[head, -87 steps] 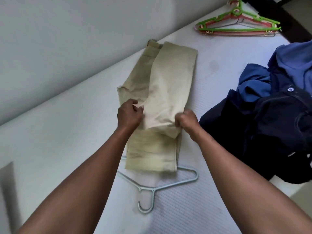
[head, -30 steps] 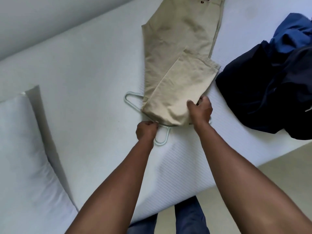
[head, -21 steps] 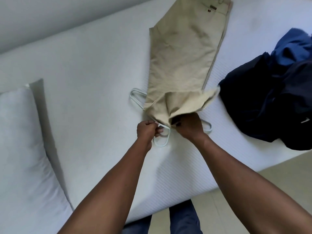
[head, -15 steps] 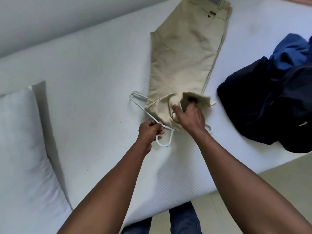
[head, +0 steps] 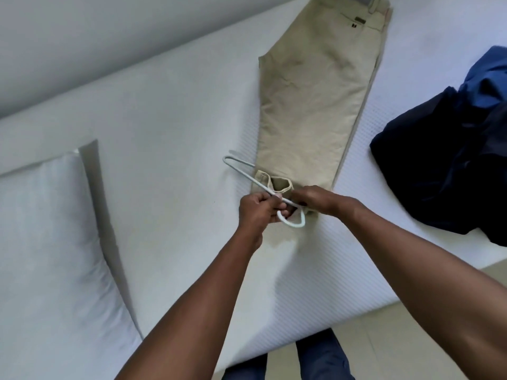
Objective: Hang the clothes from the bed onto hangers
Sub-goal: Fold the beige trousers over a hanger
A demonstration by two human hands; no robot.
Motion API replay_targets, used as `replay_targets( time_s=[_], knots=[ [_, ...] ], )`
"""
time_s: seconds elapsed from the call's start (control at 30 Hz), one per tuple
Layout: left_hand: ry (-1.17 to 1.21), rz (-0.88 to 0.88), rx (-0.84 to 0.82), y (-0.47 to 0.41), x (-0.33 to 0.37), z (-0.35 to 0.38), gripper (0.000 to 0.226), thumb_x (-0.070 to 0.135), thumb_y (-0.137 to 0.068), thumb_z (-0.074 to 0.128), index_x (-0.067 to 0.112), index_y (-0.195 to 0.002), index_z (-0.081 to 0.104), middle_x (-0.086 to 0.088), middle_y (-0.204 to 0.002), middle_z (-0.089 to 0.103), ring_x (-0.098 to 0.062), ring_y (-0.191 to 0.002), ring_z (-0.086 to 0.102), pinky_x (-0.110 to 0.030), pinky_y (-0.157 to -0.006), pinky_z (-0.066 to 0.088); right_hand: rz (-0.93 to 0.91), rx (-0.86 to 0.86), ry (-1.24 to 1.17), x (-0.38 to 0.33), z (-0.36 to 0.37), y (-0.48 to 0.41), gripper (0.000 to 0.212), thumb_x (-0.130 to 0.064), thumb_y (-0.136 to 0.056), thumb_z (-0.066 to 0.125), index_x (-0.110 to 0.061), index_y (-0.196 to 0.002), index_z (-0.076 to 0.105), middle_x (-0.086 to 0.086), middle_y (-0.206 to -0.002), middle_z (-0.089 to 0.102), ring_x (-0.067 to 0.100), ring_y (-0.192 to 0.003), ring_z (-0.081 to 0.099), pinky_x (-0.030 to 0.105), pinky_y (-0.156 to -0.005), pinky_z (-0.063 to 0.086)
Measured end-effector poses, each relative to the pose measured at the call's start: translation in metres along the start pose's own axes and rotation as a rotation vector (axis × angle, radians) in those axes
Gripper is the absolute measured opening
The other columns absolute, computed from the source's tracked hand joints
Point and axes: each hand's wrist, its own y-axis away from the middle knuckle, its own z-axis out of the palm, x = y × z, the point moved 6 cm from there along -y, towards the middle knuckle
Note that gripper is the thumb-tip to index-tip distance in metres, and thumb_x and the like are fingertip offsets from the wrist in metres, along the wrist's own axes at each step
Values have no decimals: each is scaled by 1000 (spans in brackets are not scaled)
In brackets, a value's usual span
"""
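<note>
While a person stands at the edge of a white bed [head: 153, 127], both hands meet over a pale wire hanger [head: 247, 175] at the leg end of tan trousers [head: 315, 91]. The left hand [head: 259, 208] grips the hanger at its neck, fingers curled round the wire, with the hook poking out below the knuckles. The right hand [head: 315, 198], just beside the left, holds the bunched hems, fingers curled down into the cloth. Its fingertips are hidden, so whether the cloth has passed through the hanger cannot be told. One shoulder of the hanger juts out to the left of the hems.

The trousers lie flat on the bed, one leg on the other, and run away from the hands to the waistband at the top edge of the view. A back pocket with a small dark tab faces up. A heap of dark blue clothes [head: 452, 174] sits on the right of the bed, apart from the trousers. A white pillow [head: 49, 242] lies at the left. Blue-clad legs [head: 321, 355] and a pale floor [head: 411, 338] show below the mattress edge.
</note>
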Motion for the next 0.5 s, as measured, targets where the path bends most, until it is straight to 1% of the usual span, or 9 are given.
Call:
replay_targets(
  time_s=[0.07, 0.1, 0.13, 0.2, 0.27, 0.33, 0.37, 0.43, 0.5],
  knots=[
    [-24, -7, 26, 0, 11, -2, 16, -3, -95, 55, 0, -94, 71, -14, -78, 75, -18, -55, 68, -29, -55, 59, -25, -77, -263, -16, 1, 4, 37, -34, -103, 41, -17, -81, 65, -3, -76, 70, 10, -69, 64, 25, -71, 48],
    [-84, 22, 66, -1, 15, -6, 22, -4, -92, 51, 3, -92, 73, -11, -79, 76, -17, -54, 66, -26, -53, 56, -18, -78, -288, -20, -1, 6, 39, -22, -107, 35, -17, -79, 63, -6, -69, 69, 6, -63, 63, 23, -67, 47],
    [-217, 94, 138, -3, 18, -13, 27, -3, -89, 51, 8, -89, 75, -6, -82, 77, -16, -60, 66, -24, -57, 55, -7, -64, -275, -21, -2, 7, 41, -20, -108, 33, -16, -79, 63, -6, -68, 69, 7, -61, 62, 23, -63, 47],
    [-607, 289, 318, -6, 28, -26, 28, 4, -84, 55, 18, -94, 77, 2, -96, 77, -19, -88, 69, -29, -79, 53, 23, 7, -110, -15, -4, 3, 41, -34, -105, 42, -12, -83, 70, 4, -77, 72, 18, -67, 65, 33, -64, 52],
    [-854, 364, 420, -11, 21, -38, 36, 16, -85, 65, 16, -120, 67, -8, -118, 67, -30, -113, 60, -38, -94, 48, -33, 219, 75, 1, -11, 1, 35, -39, -94, 55, -13, -79, 73, 5, -77, 72, 23, -73, 67, 43, -71, 54],
    [-835, 234, 330, -25, -1, -46, 64, 32, -85, 74, 15, -141, 50, -14, -134, 57, -35, -125, 53, -45, -103, 46, -150, 529, 138, 16, -9, 11, 29, -38, -90, 60, -16, -76, 72, 0, -71, 70, 20, -71, 66, 43, -69, 54],
    [-817, 168, 269, -30, -13, -48, 71, 37, -83, 78, 15, -143, 47, -14, -136, 57, -34, -125, 54, -45, -103, 47, -192, 705, 114, 23, -7, 24, 25, -36, -91, 61, -17, -78, 72, -2, -73, 71, 18, -72, 65, 40, -70, 54],
    [-856, 131, 193, -32, -30, -51, 57, 35, -83, 79, 15, -131, 57, -11, -122, 67, -33, -114, 62, -40, -91, 51, -214, 1029, 31, 44, 5, 51, 15, -25, -95, 64, -16, -87, 73, -4, -84, 72, 15, -82, 63, 36, -77, 51],
    [-852, 92, 196, -28, -48, -62, 33, 29, -83, 75, 13, -111, 68, -9, -103, 73, -33, -101, 67, -38, -81, 54, -95, 1182, -157, 69, 24, 72, 13, -21, -96, 62, -18, -93, 74, -7, -91, 72, 14, -88, 63, 36, -80, 51]
  ],
)
